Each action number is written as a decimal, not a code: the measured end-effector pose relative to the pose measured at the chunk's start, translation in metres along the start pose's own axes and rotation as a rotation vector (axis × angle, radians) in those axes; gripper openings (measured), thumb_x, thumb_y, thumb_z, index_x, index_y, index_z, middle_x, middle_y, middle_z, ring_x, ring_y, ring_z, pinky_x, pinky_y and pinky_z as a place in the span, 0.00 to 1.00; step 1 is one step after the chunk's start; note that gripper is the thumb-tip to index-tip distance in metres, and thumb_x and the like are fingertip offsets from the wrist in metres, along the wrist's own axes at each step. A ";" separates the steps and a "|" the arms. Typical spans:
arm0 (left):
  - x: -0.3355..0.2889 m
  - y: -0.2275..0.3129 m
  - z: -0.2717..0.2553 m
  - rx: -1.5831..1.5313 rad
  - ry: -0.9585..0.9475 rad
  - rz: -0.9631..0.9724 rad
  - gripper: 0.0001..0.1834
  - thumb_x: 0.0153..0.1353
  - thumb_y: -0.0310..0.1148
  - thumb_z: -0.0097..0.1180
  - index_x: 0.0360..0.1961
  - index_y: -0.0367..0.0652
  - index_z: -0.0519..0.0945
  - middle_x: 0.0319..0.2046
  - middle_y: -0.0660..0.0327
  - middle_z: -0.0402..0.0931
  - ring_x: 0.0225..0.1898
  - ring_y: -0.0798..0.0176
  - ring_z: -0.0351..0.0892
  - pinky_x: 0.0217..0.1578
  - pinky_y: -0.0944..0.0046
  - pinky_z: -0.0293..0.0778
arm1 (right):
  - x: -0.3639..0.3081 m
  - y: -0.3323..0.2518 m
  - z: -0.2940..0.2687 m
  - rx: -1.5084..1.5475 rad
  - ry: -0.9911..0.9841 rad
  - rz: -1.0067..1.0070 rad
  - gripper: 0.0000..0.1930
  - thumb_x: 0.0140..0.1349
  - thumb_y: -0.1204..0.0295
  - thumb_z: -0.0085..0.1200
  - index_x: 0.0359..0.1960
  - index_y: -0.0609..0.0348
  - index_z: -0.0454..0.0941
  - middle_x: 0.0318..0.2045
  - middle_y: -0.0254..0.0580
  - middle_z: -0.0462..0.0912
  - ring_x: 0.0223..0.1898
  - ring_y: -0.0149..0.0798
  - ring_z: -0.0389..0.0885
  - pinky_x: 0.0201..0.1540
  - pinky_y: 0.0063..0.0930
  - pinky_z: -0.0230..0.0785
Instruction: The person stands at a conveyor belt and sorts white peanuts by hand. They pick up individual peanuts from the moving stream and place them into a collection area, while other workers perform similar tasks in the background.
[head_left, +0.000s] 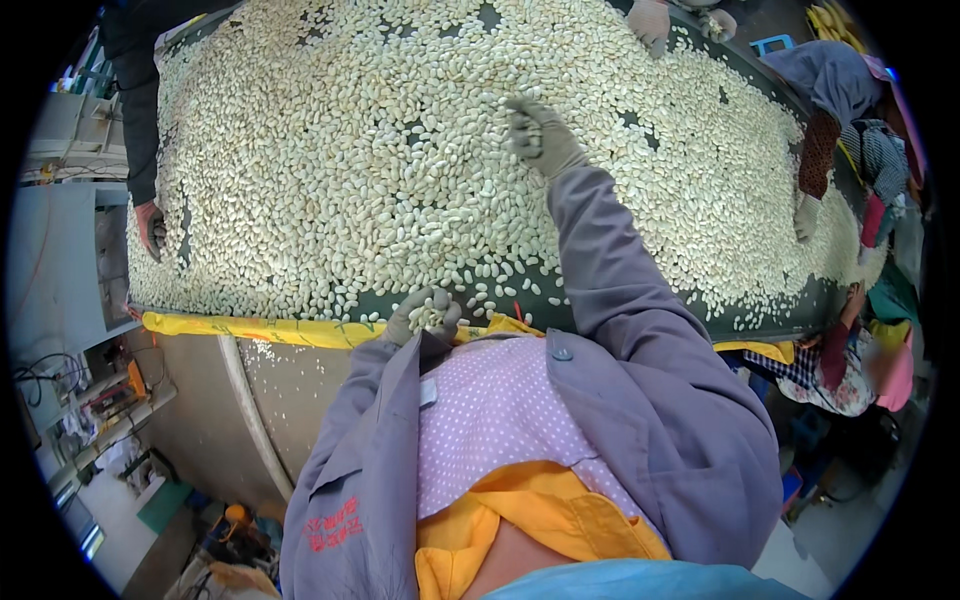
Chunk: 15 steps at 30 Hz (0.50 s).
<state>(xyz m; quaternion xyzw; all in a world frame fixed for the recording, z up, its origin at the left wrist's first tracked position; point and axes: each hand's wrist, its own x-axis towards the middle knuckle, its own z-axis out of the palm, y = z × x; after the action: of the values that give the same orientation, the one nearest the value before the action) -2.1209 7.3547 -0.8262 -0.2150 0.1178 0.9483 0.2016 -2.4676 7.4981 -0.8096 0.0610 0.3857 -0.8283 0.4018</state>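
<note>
White beans [360, 180] lie in a broad layer over a dark green table [715, 325]. My left hand [425, 315], in a grey glove, is cupped at the near edge and closed round a small handful of the beans. Farther out, my right hand [542, 142], also gloved, reaches over the middle of the layer. Its fingers are curled together close to the beans; a few pale spots show at them, too small to tell what is in the grip.
Yellow cloth [270, 328] lines the table's near edge. Co-workers' hands reach onto the beans: one hand [150, 230] at the left, a gloved hand [650, 25] at the far side, another [806, 217] at the right. Some beans lie on the brown floor [290, 385].
</note>
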 end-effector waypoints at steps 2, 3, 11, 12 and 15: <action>0.003 -0.009 -0.002 0.039 0.037 0.048 0.17 0.71 0.50 0.45 0.33 0.49 0.69 0.26 0.63 0.62 0.20 0.71 0.60 0.21 0.73 0.65 | -0.004 -0.029 -0.050 -0.045 0.080 -0.235 0.15 0.70 0.62 0.51 0.51 0.59 0.76 0.19 0.26 0.67 0.15 0.21 0.58 0.12 0.18 0.46; 0.006 -0.013 -0.002 0.051 0.067 0.070 0.18 0.71 0.50 0.45 0.33 0.49 0.69 0.26 0.63 0.62 0.20 0.71 0.61 0.21 0.73 0.65 | -0.005 -0.040 -0.070 -0.088 0.195 -0.270 0.16 0.70 0.63 0.51 0.52 0.59 0.75 0.19 0.26 0.67 0.14 0.21 0.57 0.12 0.18 0.45; 0.018 -0.023 0.000 0.277 0.038 0.033 0.07 0.70 0.36 0.46 0.36 0.46 0.73 0.36 0.64 0.69 0.42 0.66 0.67 0.53 0.68 0.67 | 0.038 0.051 -0.046 -1.316 0.078 -0.288 0.15 0.69 0.64 0.49 0.50 0.57 0.79 0.45 0.43 0.84 0.46 0.42 0.82 0.51 0.28 0.76; 0.017 -0.023 -0.003 0.392 0.072 0.017 0.08 0.70 0.35 0.46 0.35 0.45 0.73 0.38 0.63 0.70 0.45 0.64 0.68 0.57 0.67 0.67 | -0.004 0.029 -0.002 -1.044 -0.125 -0.225 0.16 0.69 0.63 0.49 0.51 0.57 0.79 0.46 0.45 0.83 0.47 0.43 0.81 0.53 0.30 0.75; 0.029 -0.035 -0.001 -0.081 -0.109 0.012 0.10 0.70 0.37 0.45 0.32 0.44 0.71 0.36 0.63 0.68 0.44 0.61 0.65 0.56 0.65 0.65 | 0.019 -0.019 0.006 -1.023 0.137 -0.171 0.16 0.66 0.61 0.56 0.51 0.54 0.79 0.35 0.38 0.80 0.36 0.33 0.76 0.39 0.25 0.74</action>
<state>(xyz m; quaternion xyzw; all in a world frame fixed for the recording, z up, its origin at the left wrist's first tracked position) -2.1297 7.3951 -0.8452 -0.1702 0.0693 0.9639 0.1929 -2.4926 7.4892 -0.8027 -0.1207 0.7701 -0.5579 0.2849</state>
